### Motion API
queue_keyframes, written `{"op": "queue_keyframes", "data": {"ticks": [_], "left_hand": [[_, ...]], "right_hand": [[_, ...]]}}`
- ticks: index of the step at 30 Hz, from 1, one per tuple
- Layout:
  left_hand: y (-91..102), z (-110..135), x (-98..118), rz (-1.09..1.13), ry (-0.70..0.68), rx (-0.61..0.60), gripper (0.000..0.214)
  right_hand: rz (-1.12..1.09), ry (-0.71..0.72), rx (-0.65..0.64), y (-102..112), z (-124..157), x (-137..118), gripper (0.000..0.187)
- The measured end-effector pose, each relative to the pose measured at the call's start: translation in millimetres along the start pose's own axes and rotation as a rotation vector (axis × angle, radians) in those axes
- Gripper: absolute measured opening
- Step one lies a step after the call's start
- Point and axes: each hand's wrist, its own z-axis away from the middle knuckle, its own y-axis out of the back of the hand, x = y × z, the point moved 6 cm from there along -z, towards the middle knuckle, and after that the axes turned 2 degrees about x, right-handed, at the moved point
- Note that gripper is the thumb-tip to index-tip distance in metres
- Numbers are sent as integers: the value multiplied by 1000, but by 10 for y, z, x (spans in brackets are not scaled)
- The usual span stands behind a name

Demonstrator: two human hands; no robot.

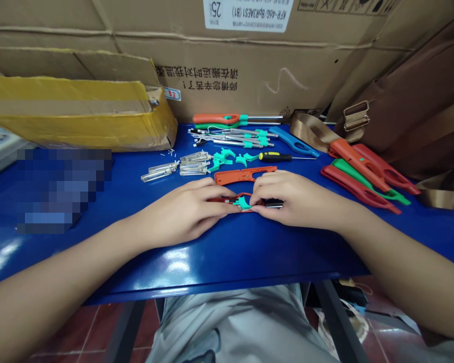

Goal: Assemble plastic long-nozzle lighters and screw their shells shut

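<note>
Close to the table's front edge lies a partly assembled orange-red lighter (243,202), with a turquoise trigger piece in its open shell half. The fingers of my left hand (191,206) close on its left part. My right hand (293,199) pinches near the trigger, and a short bit of metal tube shows beneath it. Another orange shell half (232,176) lies just behind, partly covered by my right hand. Beyond it are clear fuel tanks (194,164), loose turquoise triggers (221,159) and a yellow-black screwdriver (275,157).
Metal lighter tubes (236,137) with wires lie further back, near two lighters (219,119) and a blue shell (293,141). Red, orange and green shells (363,169) are piled at right. A yellow-taped box (79,116) stands at left. A large carton (249,65) walls the back.
</note>
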Motion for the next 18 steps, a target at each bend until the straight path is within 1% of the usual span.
{"op": "queue_keyframes", "data": {"ticks": [7, 18], "left_hand": [[-6, 17, -17, -14, -13, 12, 39], [-2, 20, 4, -27, -7, 21, 38]], "right_hand": [[-41, -7, 11, -5, -4, 21, 10], [-4, -21, 17, -14, -10, -6, 10]]}}
